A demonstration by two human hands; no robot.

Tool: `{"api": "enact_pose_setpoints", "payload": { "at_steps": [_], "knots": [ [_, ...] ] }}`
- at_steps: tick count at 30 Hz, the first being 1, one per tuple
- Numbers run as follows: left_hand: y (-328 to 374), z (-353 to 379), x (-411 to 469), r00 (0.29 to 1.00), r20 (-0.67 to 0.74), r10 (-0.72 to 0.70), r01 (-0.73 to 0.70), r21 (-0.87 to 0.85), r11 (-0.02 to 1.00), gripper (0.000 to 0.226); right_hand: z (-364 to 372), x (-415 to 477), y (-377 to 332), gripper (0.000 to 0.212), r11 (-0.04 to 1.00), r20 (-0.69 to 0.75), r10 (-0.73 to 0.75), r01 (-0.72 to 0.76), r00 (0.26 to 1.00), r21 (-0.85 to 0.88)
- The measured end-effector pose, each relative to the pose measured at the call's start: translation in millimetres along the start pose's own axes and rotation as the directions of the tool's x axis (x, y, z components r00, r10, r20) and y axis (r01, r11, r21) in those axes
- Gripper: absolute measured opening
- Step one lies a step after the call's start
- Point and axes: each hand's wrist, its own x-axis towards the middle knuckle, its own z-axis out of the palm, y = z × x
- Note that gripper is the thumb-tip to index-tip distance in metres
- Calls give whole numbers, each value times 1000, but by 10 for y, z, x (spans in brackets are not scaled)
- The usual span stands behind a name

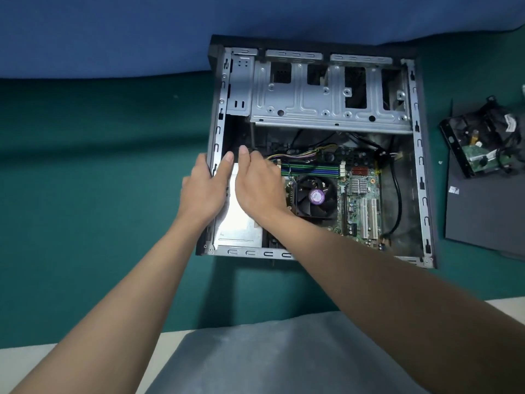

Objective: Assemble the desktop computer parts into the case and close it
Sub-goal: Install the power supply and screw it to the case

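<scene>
Now the silver power supply (pixel 237 220) lies lengthwise away from the person in the near-left corner of the open case (pixel 420 166), under both hands: the left hand (pixel 203 191) presses with straight fingers, while the right hand (pixel 258 184) hides its fingertips, so its grip I cannot tell.

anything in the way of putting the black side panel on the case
Yes: the drive assembly appears to lie on the far edge of the side panel, and the left hand and right hand reach into the open case at the silver power supply.
</scene>
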Motion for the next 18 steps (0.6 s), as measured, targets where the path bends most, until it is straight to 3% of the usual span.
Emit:
{"api": "enact_pose_setpoints", "payload": {
  "at_steps": [11,18],
  "knots": [
    [25,11,-18,1000,7,-10,10,28,1000,65,53,97,35,50,999,-86,-35,32,996,-28],
    [115,-12,-36,1000,0,10,-10,66,998,50,83,89,38,49,999,-125,-31,28,992,-28]
  ]
}}
